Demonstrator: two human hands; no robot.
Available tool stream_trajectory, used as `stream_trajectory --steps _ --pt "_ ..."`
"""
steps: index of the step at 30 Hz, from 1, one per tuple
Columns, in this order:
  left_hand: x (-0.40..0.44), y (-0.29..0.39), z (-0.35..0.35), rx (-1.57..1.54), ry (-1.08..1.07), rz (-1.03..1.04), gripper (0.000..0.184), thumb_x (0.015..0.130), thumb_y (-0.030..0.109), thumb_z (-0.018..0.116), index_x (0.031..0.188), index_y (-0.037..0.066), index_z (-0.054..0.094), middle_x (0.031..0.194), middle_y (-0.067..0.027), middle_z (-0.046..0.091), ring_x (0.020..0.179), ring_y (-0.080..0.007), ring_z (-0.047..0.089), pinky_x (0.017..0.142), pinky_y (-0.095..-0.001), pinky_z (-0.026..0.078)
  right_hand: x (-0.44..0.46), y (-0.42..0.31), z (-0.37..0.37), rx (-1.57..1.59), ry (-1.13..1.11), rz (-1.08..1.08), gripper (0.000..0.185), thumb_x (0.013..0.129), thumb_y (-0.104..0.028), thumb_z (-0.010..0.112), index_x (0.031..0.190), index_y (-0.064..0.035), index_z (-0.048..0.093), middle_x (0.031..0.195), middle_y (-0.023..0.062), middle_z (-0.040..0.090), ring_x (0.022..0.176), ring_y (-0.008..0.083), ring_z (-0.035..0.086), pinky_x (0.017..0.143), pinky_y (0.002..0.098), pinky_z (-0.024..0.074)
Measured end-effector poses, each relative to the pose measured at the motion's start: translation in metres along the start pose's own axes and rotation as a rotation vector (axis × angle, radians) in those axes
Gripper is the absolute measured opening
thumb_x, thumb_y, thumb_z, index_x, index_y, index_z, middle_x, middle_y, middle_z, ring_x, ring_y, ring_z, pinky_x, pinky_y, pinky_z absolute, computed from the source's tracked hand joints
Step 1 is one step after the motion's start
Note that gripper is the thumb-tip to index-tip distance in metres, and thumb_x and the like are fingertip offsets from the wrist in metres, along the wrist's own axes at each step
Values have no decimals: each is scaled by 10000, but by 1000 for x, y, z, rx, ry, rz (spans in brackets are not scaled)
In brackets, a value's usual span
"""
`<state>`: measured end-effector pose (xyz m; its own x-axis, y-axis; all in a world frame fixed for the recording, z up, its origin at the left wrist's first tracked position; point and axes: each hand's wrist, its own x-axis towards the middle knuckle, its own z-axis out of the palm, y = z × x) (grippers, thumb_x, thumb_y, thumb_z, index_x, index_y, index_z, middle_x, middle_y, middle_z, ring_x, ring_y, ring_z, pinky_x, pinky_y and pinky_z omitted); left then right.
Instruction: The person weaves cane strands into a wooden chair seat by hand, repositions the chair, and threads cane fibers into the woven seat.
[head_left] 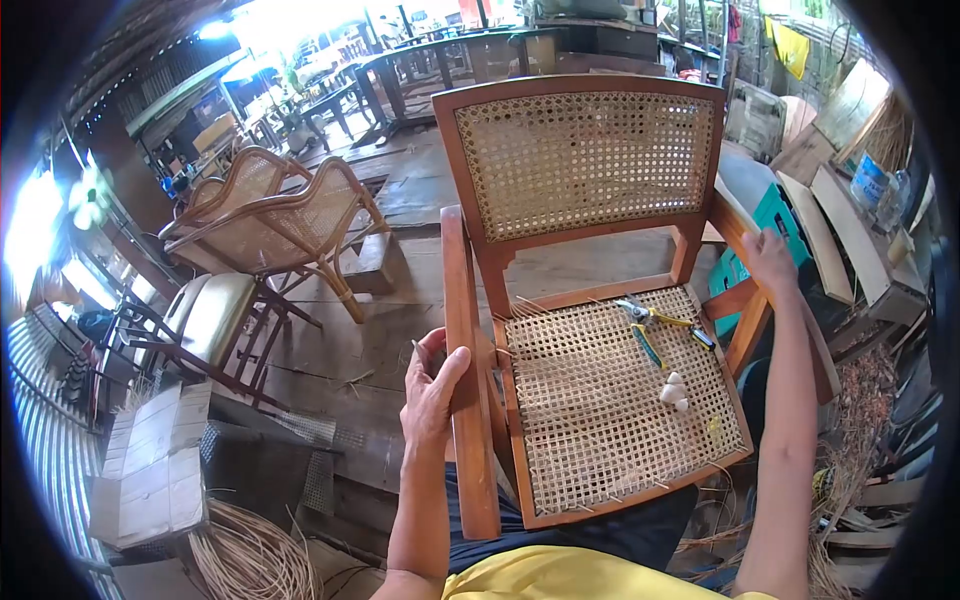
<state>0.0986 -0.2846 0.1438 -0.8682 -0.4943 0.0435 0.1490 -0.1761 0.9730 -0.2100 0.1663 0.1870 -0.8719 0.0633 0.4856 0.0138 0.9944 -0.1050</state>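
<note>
With left hand (pixel 432 390) half-curled at one armrest (pixel 470 430), hold unclear, and right hand (pixel 769 262) wrapped over the other armrest (pixel 733 222), apparently steadies the cane armchair (pixel 600 400), pliers (pixel 641 317) within reach on its seat (pixel 575 440).

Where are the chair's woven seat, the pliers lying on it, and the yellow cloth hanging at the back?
Woven seat (pixel 590 410): head view, on the bare weave.
Pliers (pixel 641 316): head view, near the pivot.
Yellow cloth (pixel 791 48): head view, on its hanging middle.
</note>
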Motion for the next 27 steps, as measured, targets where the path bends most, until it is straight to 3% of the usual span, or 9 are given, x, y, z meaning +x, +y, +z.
stream_trajectory --steps 1,4,14,27 --pt "0 0 0 8 -8 4 585 892 291 770 1360 35 532 1243 -70 588 1109 -148 583 958 -301 489 -7 -13 -3 -245 -158 69 710 988 -612 496 1363 -10 519 1237 236 639 1166 387 633 965 497 518" --pt "-3 2 2 7 1 0 568 906 294 751 1356 30 528 1247 -71 586 1107 -153 582 965 -315 487 1 -15 -2 -129 -202 188 792 970 -669 467 1363 18 491 1233 248 635 1161 403 641 971 498 525" --pt "19 -19 -6 -105 -47 -60 474 944 275 720 1315 38 544 1211 -73 585 1055 -144 585 909 -320 504 -14 -9 6 -249 -28 93 642 990 -615 488 1173 -4 559 1098 212 668 1002 365 704 854 475 573" --pt "4 -47 -32 -47 9 -108 447 949 279 714 1290 40 551 1177 -66 584 1026 -140 582 888 -317 499 -23 -18 6 -315 96 82 560 1010 -555 500 1130 -17 600 1055 187 681 998 344 693 846 460 563"
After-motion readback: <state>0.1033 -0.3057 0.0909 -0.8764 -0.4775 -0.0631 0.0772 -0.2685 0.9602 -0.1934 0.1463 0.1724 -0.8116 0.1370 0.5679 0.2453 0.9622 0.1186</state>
